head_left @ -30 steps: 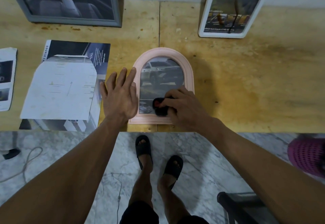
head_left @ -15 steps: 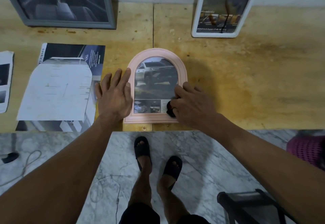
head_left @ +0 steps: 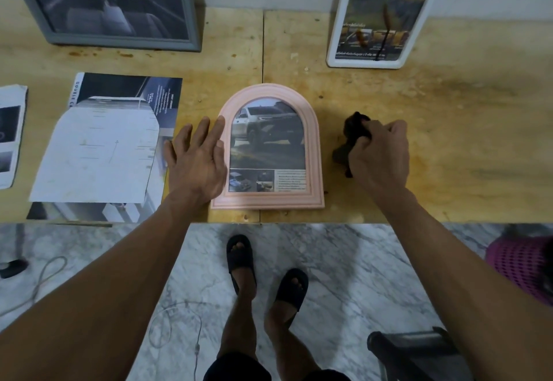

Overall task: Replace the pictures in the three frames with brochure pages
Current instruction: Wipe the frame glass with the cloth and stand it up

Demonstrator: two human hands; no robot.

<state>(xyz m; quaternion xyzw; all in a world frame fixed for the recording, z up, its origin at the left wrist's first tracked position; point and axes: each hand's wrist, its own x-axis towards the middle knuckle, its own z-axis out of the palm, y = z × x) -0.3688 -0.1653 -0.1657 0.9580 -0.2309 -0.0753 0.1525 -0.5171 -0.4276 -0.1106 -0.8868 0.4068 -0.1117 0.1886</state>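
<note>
right hand (head_left: 379, 156), one cloth (head_left: 350, 141), now off frame (head_left: 314, 153)

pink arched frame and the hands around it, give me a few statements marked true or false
1. The pink arched frame lies flat on the wooden table. True.
2. The right hand holds a dark cloth on the frame's glass. False: it holds the cloth over the bare table, right of the frame.
3. The left hand rests with straight fingers at the frame's left edge. True.
4. The frame is empty. False: it shows a brochure page with a pickup truck.
5. A grey frame and a white frame lean upright at the back. True.
</note>
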